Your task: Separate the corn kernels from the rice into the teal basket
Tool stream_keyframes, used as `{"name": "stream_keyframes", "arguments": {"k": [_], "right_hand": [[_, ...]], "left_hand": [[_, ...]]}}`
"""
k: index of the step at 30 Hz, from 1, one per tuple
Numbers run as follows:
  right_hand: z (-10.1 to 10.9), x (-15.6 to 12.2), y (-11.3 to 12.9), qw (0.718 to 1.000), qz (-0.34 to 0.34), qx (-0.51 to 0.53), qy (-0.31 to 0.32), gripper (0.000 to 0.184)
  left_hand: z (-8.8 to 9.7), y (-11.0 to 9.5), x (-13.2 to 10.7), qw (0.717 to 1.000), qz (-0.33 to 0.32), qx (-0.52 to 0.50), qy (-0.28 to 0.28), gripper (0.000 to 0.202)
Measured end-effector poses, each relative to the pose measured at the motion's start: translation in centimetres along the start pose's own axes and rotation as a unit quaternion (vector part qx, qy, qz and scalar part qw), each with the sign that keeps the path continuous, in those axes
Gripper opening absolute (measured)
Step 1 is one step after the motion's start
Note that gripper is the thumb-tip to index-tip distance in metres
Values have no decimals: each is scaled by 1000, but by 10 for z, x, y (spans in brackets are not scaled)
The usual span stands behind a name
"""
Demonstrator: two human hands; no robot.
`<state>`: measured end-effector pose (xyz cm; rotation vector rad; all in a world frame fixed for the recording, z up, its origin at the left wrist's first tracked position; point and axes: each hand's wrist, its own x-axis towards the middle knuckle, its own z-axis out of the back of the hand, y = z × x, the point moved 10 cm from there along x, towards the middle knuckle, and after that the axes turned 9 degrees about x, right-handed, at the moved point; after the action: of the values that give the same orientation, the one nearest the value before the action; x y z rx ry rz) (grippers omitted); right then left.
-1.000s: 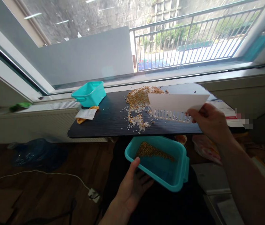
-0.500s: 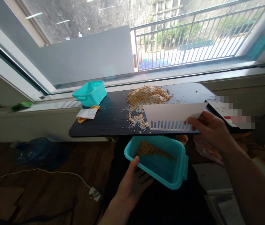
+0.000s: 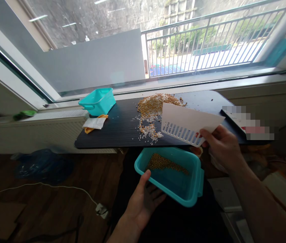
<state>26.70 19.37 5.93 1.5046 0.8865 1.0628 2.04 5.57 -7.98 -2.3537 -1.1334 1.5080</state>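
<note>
My left hand (image 3: 145, 199) grips the near left rim of a turquoise plastic basin (image 3: 167, 185), thumb over the edge and fingers beneath. Round tan beans (image 3: 163, 161), like soybeans, lie along its far side. My right hand (image 3: 219, 145) pinches a thin white slotted scoop (image 3: 190, 118) by its right end, the row of slots facing down and left. Behind the scoop, a pile of the same beans mixed with white grains (image 3: 148, 106) spreads over the dark tabletop (image 3: 117, 135). Some grains and beans (image 3: 150, 131) trail toward the front edge. The scoop hides part of the pile.
Another turquoise basin (image 3: 98, 103) stands at the table's back left, with a white and orange cloth or packet (image 3: 94, 123) before it. At right lies a partly blurred flat item (image 3: 239, 118). A window with a railing is behind; a power strip (image 3: 102, 210) lies on the floor.
The white scoop has tilted, its left end rising and its right end dropping, while my right hand shifted slightly left and down. My left hand and the basin have barely moved.
</note>
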Motion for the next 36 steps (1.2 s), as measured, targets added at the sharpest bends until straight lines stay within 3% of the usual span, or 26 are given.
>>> {"name": "stream_keyframes", "arguments": {"k": [12,18,24,32,36], "right_hand": [[-12,-7,-8,999,-42,8,15,15],[-17,3,-7,999,-30,-15,-19,12],[-5,3,3,997,-9,-18,-70,14],[-40,5,-6,999,-7,11,-35,16],[-13,11,-6,994,5,-54,-93,17]], "left_hand": [[-2,-1,-2,1000,-1,-6,-10,61],[-4,-2,-6,1000,-5,-4,-15,61],[-3,-4,-5,1000,-4,-3,-17,61],[-4,-2,-6,1000,-4,2,-13,62],[-2,-4,-7,1000,-7,-7,-17,62]]}}
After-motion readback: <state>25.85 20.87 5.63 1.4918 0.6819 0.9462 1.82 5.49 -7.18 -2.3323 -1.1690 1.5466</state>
